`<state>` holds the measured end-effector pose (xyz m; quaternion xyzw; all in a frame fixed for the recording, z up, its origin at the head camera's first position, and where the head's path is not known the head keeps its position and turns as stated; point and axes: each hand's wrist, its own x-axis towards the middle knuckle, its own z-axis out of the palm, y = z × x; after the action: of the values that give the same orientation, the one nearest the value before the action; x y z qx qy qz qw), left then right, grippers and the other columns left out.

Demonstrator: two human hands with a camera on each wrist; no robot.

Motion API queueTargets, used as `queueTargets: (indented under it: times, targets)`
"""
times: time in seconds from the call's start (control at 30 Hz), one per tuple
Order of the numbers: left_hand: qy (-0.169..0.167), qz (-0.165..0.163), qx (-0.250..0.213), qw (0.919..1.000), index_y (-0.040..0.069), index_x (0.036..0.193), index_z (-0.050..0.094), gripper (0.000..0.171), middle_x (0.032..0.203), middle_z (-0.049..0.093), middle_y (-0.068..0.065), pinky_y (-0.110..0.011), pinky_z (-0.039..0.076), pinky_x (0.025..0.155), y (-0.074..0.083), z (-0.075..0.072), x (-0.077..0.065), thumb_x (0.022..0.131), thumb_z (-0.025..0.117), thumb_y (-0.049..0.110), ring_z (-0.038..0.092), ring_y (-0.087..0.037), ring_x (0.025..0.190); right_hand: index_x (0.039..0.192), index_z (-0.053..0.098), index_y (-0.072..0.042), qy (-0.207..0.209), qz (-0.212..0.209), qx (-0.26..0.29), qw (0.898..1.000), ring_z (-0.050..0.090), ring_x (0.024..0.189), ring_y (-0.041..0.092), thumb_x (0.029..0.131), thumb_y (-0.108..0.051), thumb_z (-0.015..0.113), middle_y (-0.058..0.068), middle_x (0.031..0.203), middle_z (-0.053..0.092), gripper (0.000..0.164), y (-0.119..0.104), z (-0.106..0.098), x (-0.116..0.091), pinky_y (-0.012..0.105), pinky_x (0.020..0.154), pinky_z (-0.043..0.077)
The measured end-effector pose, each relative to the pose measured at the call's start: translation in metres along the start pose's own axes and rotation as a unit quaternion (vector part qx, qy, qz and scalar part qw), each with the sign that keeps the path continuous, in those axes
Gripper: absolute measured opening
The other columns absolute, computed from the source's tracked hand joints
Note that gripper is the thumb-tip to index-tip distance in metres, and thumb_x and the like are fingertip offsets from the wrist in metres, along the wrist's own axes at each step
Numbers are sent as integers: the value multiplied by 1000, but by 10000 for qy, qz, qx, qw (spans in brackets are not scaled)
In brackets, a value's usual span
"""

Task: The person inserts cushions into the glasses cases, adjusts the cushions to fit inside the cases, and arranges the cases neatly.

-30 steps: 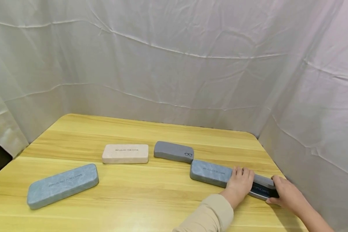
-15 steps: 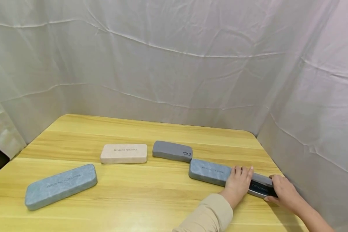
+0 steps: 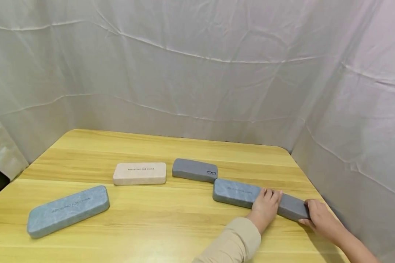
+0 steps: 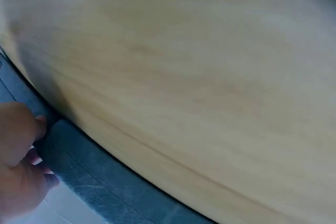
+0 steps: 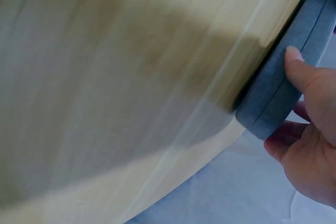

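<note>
On the right side of the table a grey glasses case (image 3: 293, 206) lies with its lid down, end to end with a blue marbled glasses case (image 3: 235, 191). My left hand (image 3: 265, 206) spans the spot where the two cases meet, fingers over the top, gripping the grey case's left end. In the left wrist view its thumb (image 4: 40, 126) lies at that junction. The right hand (image 3: 322, 219) holds the grey case's far right end. From the right wrist, the thumb (image 5: 295, 61) presses the case's long side below its seam, with fingers behind the end.
A smaller grey glasses case (image 3: 195, 169) with a glasses print touches or nearly meets the blue case's back left corner. Left of it lies a cream glasses case (image 3: 139, 173). Another blue glasses case (image 3: 68, 211) rests at front left. White curtains (image 3: 184, 73) surround the wooden table (image 3: 151, 226).
The grey case between my hands stood open, showing a dark interior with lettering; now its lid is shut. My left hand has shifted slightly left. The other cases stay put.
</note>
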<state>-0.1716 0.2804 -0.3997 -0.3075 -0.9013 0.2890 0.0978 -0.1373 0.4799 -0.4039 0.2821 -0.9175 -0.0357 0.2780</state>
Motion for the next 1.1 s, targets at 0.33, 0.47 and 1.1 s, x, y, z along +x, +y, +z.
queueTargets:
  times: [0.33, 0.47, 1.1]
  targets:
    - [-17, 235, 12, 9997, 38, 143, 16, 43, 143, 15, 16, -21, 24, 111, -5, -2, -1, 100, 20, 40, 21, -1, 131, 89, 48, 1, -386, 191, 57, 9991, 43, 66, 12, 77, -56, 60, 5, 78, 48, 59, 6, 1, 2, 29, 56, 38]
    - [-35, 433, -402, 9982, 34, 146, 14, 47, 147, 14, 13, -22, 25, 111, -7, -4, -5, 100, 20, 42, 20, -3, 135, 88, 49, -1, -773, 574, 125, 9953, 44, 66, 10, 59, -37, 83, 3, 77, 49, 57, 7, -3, 2, 28, 55, 39]
    - [775, 686, -2978, 9490, 24, 144, 29, 52, 153, 22, -4, -33, 25, 114, -98, 26, -47, 97, 40, 42, 25, -19, 140, 114, 53, 4, -1425, 1808, 372, 9724, 55, 97, 43, 73, -40, 76, 23, 109, 58, 64, -29, -41, 43, 56, 72, 44]
